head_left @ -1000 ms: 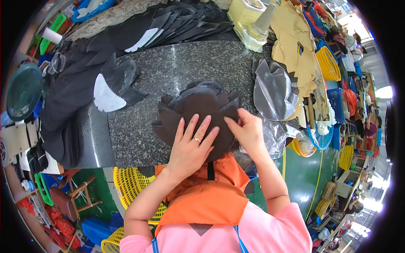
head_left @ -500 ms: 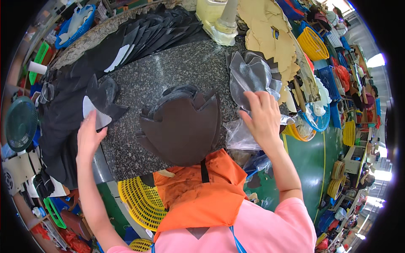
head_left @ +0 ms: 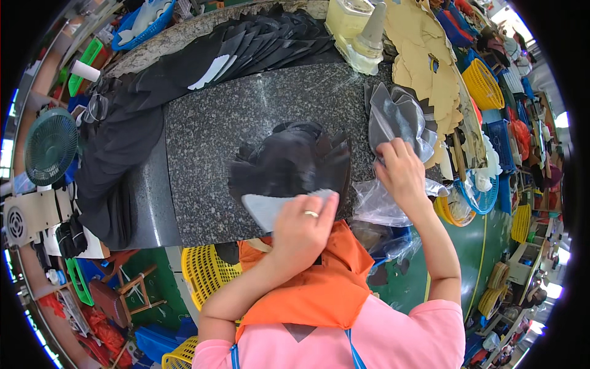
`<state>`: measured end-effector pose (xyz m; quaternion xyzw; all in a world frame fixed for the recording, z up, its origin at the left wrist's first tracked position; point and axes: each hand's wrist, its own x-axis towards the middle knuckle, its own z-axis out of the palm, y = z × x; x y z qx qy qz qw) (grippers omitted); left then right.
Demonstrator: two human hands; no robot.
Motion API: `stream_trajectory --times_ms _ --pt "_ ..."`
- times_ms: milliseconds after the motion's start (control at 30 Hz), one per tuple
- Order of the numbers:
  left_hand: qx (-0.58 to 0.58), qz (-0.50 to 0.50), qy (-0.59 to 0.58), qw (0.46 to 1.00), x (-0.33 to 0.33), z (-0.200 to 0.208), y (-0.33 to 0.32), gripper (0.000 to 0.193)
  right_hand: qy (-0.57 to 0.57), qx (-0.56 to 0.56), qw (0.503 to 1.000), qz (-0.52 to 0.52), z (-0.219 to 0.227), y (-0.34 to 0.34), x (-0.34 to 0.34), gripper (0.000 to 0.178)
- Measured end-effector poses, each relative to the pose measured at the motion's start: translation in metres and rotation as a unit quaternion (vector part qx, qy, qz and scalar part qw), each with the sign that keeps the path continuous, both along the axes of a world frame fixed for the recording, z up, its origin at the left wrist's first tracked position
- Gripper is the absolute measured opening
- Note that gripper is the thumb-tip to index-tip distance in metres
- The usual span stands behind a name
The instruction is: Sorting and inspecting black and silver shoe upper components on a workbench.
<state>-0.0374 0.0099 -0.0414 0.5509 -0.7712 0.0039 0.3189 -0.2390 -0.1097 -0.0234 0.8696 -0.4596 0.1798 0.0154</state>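
My left hand (head_left: 302,230) is closed on a black cut sheet piece (head_left: 307,157) with a pale, jagged-edged strip (head_left: 263,209). It lies over the dark pieces stacked at the slab's front edge; motion blurs it, and my fingers cover part of the strip. At the right, my right hand (head_left: 402,175) has its fingers curled in at the near edge of several dark, scalloped pieces (head_left: 398,117), pinching there. A glossy, clear look covers these pieces. Clear plastic film (head_left: 378,203) lies crumpled under and beside that hand.
The work surface is a speckled stone slab (head_left: 209,147). Overlapping black pieces (head_left: 141,104) line its left and far sides. A cone-topped pot (head_left: 370,40) stands by a pale container (head_left: 345,21) at the back; tan sheets (head_left: 424,67) lie right. A yellow basket (head_left: 209,277) sits below.
My left hand has carried the pale-edged black piece from the left side onto the middle stack. My right hand's fingers have drawn in at the right-hand pieces. The whole view has shifted.
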Motion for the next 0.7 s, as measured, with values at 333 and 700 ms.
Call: stream_trajectory --times_ms 333,700 --pt "0.07 -0.024 0.19 0.979 -0.007 0.006 -0.014 0.034 -0.374 0.552 0.741 -0.074 0.023 0.003 0.002 0.011" --pt "0.102 -0.032 0.143 0.984 0.027 0.027 -0.03 0.01 -0.349 0.39 0.84 0.146 0.006 0.035 0.052 0.009"
